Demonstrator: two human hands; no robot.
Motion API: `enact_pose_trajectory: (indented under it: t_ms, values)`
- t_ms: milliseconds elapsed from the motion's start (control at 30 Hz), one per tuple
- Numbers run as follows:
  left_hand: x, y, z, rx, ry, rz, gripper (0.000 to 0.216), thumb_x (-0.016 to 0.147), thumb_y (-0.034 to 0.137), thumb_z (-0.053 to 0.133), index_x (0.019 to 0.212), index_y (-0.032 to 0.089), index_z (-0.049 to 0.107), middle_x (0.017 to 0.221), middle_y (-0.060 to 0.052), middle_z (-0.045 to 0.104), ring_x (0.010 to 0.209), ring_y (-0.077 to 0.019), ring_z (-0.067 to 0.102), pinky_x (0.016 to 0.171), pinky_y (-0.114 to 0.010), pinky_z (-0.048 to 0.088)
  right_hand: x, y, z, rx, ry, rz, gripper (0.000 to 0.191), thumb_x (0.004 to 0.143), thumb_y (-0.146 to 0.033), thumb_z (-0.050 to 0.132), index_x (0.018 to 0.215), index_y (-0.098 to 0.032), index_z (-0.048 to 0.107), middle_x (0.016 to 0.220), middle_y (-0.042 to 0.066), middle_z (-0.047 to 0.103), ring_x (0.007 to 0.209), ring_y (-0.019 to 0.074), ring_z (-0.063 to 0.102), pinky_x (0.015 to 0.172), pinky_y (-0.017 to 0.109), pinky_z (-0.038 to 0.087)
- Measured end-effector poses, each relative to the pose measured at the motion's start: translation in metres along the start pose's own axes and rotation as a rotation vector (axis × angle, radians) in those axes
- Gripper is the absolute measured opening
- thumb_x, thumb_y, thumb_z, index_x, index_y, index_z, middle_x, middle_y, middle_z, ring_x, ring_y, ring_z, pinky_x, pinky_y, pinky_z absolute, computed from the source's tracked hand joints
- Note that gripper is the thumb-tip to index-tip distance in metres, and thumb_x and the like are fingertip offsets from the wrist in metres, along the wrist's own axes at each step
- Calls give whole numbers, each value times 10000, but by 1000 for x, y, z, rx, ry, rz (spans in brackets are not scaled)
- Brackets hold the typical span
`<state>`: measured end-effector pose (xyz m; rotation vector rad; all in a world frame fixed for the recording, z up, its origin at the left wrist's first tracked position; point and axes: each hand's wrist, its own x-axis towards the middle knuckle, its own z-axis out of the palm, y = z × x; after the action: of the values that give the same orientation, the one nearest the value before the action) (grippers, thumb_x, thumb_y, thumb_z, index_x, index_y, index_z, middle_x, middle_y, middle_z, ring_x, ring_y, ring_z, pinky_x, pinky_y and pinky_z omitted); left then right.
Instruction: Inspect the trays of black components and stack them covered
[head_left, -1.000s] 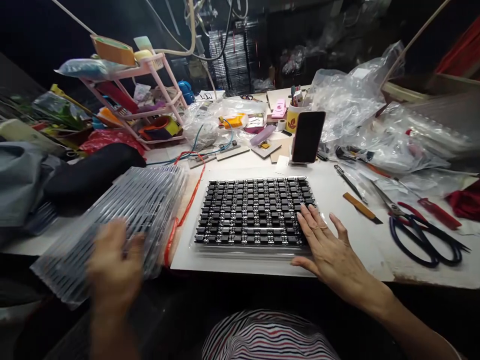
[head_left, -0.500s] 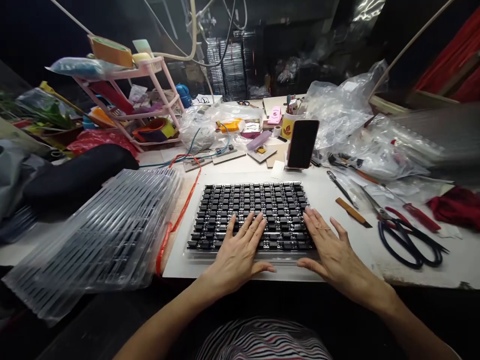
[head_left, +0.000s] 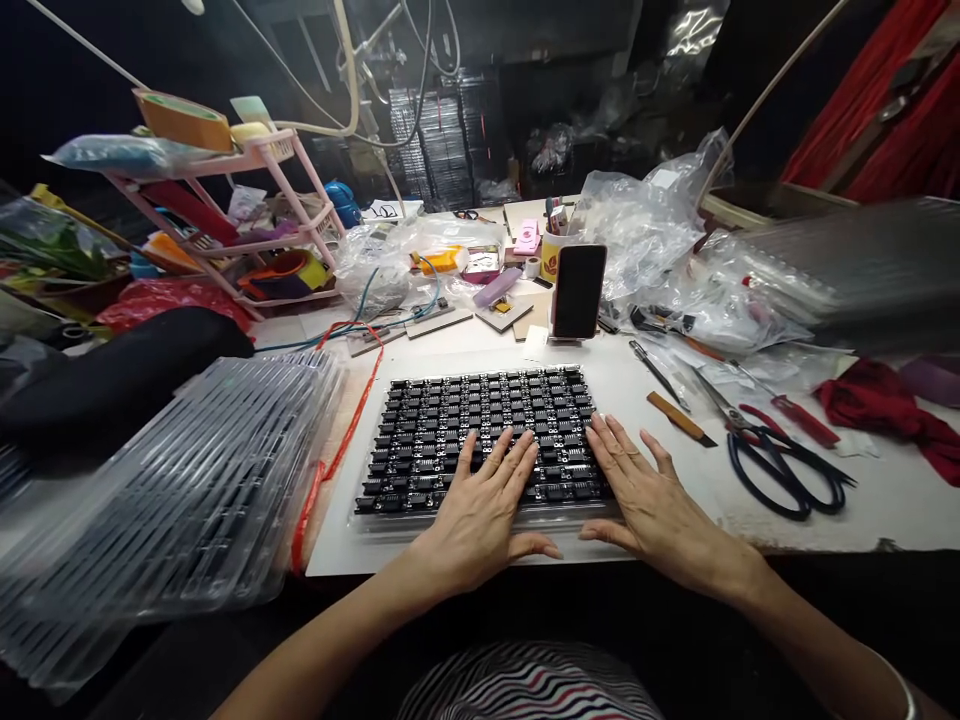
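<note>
Rows of small black circuit boards (head_left: pixel 480 410) with chips fill a clear plastic tray (head_left: pixel 375 524) on a white board (head_left: pixel 330 545). My left hand (head_left: pixel 480 505) lies open over the front middle of the rows, fingers stretched forward and thumb pointing right. At the tray's right edge rests my right hand (head_left: pixel 645 490), also open, its fingertips on the outermost boards and its thumb along the front rim. Neither hand grips anything. The palms hide part of the tray's front edge.
Clear trays (head_left: pixel 202 480) are stacked at left beside a red cord (head_left: pixel 319 490). Scissors (head_left: pixel 780 460), a cutter with a brown handle (head_left: pixel 679 418) and tweezers (head_left: pixel 660 372) lie right. Behind stand a phone (head_left: pixel 579 292), plastic bags (head_left: pixel 630 225) and a pink rack (head_left: pixel 300 190).
The camera view has turned slightly, so the scene sits further left. My left hand has shifted a little rightward over the boards; my right hand stays at the tray's right edge.
</note>
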<state>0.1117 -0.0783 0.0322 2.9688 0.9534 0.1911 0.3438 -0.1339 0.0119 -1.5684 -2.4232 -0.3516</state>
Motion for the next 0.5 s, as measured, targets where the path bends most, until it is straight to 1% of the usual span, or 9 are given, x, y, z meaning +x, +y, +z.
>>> enact_pose_trajectory:
  t_ms: [100, 133, 200, 300, 367, 433, 500]
  values:
    - [0, -3, -6, 1, 1, -10, 985, 777, 780, 279, 1484, 109, 138, 1530, -148, 240, 1432, -276, 156, 1137, -568, 77, 4, -15, -5, 23, 9, -49, 993, 822, -700, 365, 1486, -46, 22, 1503, 216, 251, 1419, 283, 156, 1091, 534, 202]
    - [-2, -7, -8, 12, 8, -32, 995, 775, 778, 288, 1486, 103, 121, 1527, -160, 238, 1430, -281, 161, 1135, -567, 94, 5, -20, -6, 32, 9, -82, 992, 814, -710, 363, 1486, -49, 54, 1503, 204, 262, 1419, 279, 157, 1097, 529, 193]
    - [-11, -18, -15, 43, 25, -119, 987, 788, 760, 298, 1490, 100, 82, 1527, -174, 228, 1429, -284, 164, 1132, -559, 120, 6, -29, -5, 33, 20, -141, 973, 805, -722, 356, 1480, -57, 138, 1500, 178, 288, 1417, 273, 164, 1112, 520, 158]
    - [-36, -39, -23, 94, 32, -305, 915, 841, 702, 283, 1495, 116, 23, 1534, -171, 199, 1428, -285, 165, 1124, -549, 153, 5, -35, -5, 22, 41, -180, 943, 801, -731, 348, 1451, -54, 254, 1487, 160, 325, 1411, 272, 184, 1130, 511, 84]
    - [-56, -49, -26, 114, 22, -399, 888, 859, 681, 285, 1497, 133, 0, 1536, -164, 194, 1426, -288, 171, 1121, -546, 167, 7, -38, -5, 35, 58, -184, 941, 801, -737, 343, 1436, -45, 288, 1481, 163, 334, 1409, 270, 190, 1136, 504, 57]
    - [-72, -53, -26, 119, 5, -448, 900, 851, 688, 301, 1498, 146, -10, 1538, -156, 192, 1425, -289, 174, 1121, -542, 175, 15, -43, -6, 58, 78, -203, 941, 804, -739, 331, 1428, -35, 302, 1482, 171, 327, 1410, 269, 188, 1138, 500, 57]
    - [-81, -53, -25, 112, -13, -467, 924, 835, 704, 315, 1497, 144, -7, 1538, -156, 187, 1426, -292, 171, 1118, -551, 176, 28, -54, -5, 73, 86, -234, 935, 809, -734, 327, 1418, -24, 319, 1488, 181, 308, 1411, 274, 184, 1138, 505, 71]
